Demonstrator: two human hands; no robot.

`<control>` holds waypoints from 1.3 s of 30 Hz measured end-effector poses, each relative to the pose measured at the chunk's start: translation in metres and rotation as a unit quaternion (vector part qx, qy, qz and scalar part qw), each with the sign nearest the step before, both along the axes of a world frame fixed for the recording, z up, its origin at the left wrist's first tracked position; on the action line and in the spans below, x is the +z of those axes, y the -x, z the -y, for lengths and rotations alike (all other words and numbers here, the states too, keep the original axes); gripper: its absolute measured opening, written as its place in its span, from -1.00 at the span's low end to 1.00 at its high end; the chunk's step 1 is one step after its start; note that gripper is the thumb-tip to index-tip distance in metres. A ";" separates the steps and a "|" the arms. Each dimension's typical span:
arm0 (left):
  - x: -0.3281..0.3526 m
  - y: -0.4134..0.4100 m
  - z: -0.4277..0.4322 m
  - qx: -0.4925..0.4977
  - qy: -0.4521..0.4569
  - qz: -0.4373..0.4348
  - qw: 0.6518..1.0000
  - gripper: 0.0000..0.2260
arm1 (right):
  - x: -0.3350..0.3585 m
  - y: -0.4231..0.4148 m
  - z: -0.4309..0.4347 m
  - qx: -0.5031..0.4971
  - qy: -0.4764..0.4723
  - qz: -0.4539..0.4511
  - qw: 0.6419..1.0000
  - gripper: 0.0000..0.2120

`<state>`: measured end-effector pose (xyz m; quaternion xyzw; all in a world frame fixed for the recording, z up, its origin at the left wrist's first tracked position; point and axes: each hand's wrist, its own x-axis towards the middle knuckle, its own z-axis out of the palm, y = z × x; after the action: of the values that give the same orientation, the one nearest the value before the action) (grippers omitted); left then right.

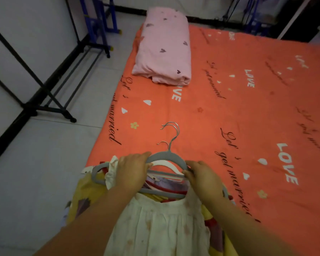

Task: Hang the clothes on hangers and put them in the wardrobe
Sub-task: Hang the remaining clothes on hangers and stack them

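A grey hanger [166, 157] with a metal hook lies on top of a small stack of hangers at the near edge of the orange bed sheet [229, 111]. My left hand [132, 170] grips its left shoulder and my right hand [201, 177] grips its right shoulder. Below them lies a cream pleated dress [155, 224], its neckline by the lower grey hanger bar. A frilled cream sleeve [112, 172] bunches beside my left hand. Under the dress lie yellow and purple patterned clothes [85, 196]. No wardrobe shows in this view.
A folded pink blanket [164, 48] with dark hearts sits at the far left of the bed. A black metal rack frame [50, 93] stands on the pale tiled floor [44, 163] to the left. Blue metal frames [100, 21] stand beyond it.
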<state>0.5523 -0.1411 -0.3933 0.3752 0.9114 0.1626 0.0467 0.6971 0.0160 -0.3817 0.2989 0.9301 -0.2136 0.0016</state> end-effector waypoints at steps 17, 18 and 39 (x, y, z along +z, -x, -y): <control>-0.136 -0.012 0.016 -0.022 0.191 0.005 0.981 -0.29 | -0.142 -0.008 0.011 0.036 -0.018 0.210 0.977 -0.41; -0.135 -0.011 0.016 -0.019 0.206 0.017 0.978 -0.29 | -0.137 -0.007 0.010 0.040 -0.009 0.215 0.976 -0.41; 0.148 -0.142 0.044 -0.154 0.114 0.025 0.981 -0.56 | 0.121 -0.205 0.076 -0.087 -0.008 0.157 0.984 -0.42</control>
<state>0.6946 -0.1851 -0.2449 0.4993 0.8537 0.0580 0.1360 0.9026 -0.0602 -0.2609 0.4088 0.8903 -0.1557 0.1266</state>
